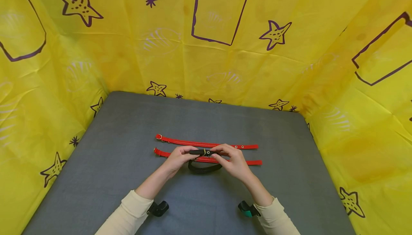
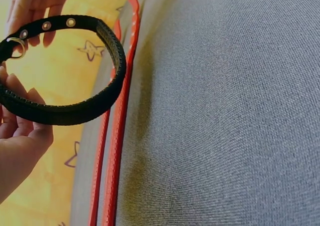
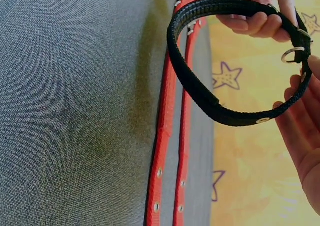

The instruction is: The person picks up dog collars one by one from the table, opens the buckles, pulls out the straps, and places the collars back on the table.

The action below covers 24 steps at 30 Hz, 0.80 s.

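Note:
Both hands hold a black collar [image 1: 205, 170], bent into a closed loop that hangs over the grey table. My left hand [image 1: 176, 160] grips the buckle side, and my right hand [image 1: 235, 161] pinches the strap end with the eyelets. In the right wrist view, the strap runs through the metal buckle [image 3: 303, 32], with a D-ring [image 3: 292, 54] beside it. Metal eyelets [image 2: 71, 22] show along the strap in the left wrist view. Behind and below the loop lie two red collars, the farther one [image 1: 193, 143] and the nearer one [image 1: 254, 162], stretched out side by side.
The grey tabletop [image 1: 135, 120] is enclosed at the back and sides by yellow cloth [image 1: 122, 59] printed with purple stars and frames. A black wrist device [image 1: 158, 209] is worn on the left forearm, another [image 1: 248, 209] on the right.

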Available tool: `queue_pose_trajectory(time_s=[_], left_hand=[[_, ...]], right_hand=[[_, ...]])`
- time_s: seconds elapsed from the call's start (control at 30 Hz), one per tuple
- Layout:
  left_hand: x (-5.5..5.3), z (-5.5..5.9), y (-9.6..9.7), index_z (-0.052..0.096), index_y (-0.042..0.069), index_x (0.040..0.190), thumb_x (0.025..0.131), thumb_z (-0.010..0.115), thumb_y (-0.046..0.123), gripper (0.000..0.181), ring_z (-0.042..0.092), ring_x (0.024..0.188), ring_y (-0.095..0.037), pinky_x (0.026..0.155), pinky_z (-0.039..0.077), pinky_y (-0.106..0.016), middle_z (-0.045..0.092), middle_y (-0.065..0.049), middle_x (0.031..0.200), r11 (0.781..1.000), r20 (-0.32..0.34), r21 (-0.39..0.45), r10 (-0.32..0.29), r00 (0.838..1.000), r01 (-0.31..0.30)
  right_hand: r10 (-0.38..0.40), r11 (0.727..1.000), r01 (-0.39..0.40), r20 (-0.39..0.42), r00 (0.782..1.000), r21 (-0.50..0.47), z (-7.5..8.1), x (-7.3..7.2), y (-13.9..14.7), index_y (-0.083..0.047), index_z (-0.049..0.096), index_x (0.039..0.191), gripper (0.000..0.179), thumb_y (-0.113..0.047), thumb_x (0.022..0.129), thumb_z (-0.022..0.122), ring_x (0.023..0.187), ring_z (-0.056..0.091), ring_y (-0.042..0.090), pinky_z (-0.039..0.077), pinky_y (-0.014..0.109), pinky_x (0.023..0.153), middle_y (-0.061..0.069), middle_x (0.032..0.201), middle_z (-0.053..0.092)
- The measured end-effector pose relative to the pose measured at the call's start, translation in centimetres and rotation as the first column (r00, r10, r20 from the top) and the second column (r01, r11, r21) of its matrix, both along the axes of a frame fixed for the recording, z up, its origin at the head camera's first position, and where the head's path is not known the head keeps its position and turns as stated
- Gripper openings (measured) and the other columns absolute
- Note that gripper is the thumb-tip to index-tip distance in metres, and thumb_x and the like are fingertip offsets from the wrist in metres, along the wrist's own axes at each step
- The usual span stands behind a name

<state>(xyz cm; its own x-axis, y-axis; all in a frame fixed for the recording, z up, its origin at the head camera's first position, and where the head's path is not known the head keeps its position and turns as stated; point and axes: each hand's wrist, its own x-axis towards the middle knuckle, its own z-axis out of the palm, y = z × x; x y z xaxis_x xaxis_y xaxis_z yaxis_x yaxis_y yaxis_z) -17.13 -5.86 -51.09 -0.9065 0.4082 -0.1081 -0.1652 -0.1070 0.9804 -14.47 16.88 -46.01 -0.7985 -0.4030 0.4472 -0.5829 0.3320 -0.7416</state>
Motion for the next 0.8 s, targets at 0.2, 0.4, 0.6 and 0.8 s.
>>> queue_pose_trajectory(time_s=[0.2,0.4,0.6,0.8], left_hand=[[-0.04,0.05,-0.30,0.070,-0.001,0.104,0.091,0.063,0.004,0.015,0.057,0.081,-0.009,0.076,0.049,-0.023,0.066,0.003,0.091,0.998,0.046,0.059,0.015,0.999,-0.018],[0.05,0.14,-0.33,0.072,0.004,0.103,0.091,0.064,0.006,0.014,0.058,0.081,-0.008,0.077,0.049,-0.025,0.067,0.004,0.093,0.996,0.077,0.084,0.013,0.997,-0.020],[0.16,-0.02,-0.15,0.073,0.011,0.097,0.090,0.064,0.006,0.012,0.056,0.080,-0.007,0.074,0.046,-0.023,0.067,0.005,0.091,0.996,0.088,0.084,0.009,0.996,-0.016],[0.27,0.01,0.00,0.073,0.010,0.095,0.090,0.065,0.005,0.011,0.057,0.081,-0.007,0.075,0.046,-0.023,0.067,0.005,0.089,0.997,0.081,0.078,-0.003,0.997,-0.003]], right_hand=[[-0.029,1.000,0.029,0.066,0.997,0.002,-0.18,0.00,0.20,0.002,0.069,0.101,0.017,0.006,0.085,0.071,0.088,0.067,0.023,0.057,0.039,0.077,0.013,0.095,0.068],[-0.021,1.000,0.021,0.082,0.996,-0.010,-0.24,-0.11,0.19,0.002,0.070,0.104,0.019,0.005,0.085,0.071,0.088,0.066,0.021,0.057,0.038,0.077,0.012,0.097,0.069],[0.003,1.000,-0.001,0.064,0.998,-0.027,-0.38,-0.22,-0.02,0.002,0.071,0.104,0.022,0.004,0.083,0.073,0.088,0.067,0.021,0.057,0.044,0.075,0.013,0.097,0.070],[-0.009,1.000,0.010,0.078,0.997,-0.009,-0.31,-0.22,-0.19,0.001,0.072,0.105,0.024,0.003,0.081,0.075,0.087,0.067,0.018,0.057,0.042,0.074,0.011,0.096,0.071]])
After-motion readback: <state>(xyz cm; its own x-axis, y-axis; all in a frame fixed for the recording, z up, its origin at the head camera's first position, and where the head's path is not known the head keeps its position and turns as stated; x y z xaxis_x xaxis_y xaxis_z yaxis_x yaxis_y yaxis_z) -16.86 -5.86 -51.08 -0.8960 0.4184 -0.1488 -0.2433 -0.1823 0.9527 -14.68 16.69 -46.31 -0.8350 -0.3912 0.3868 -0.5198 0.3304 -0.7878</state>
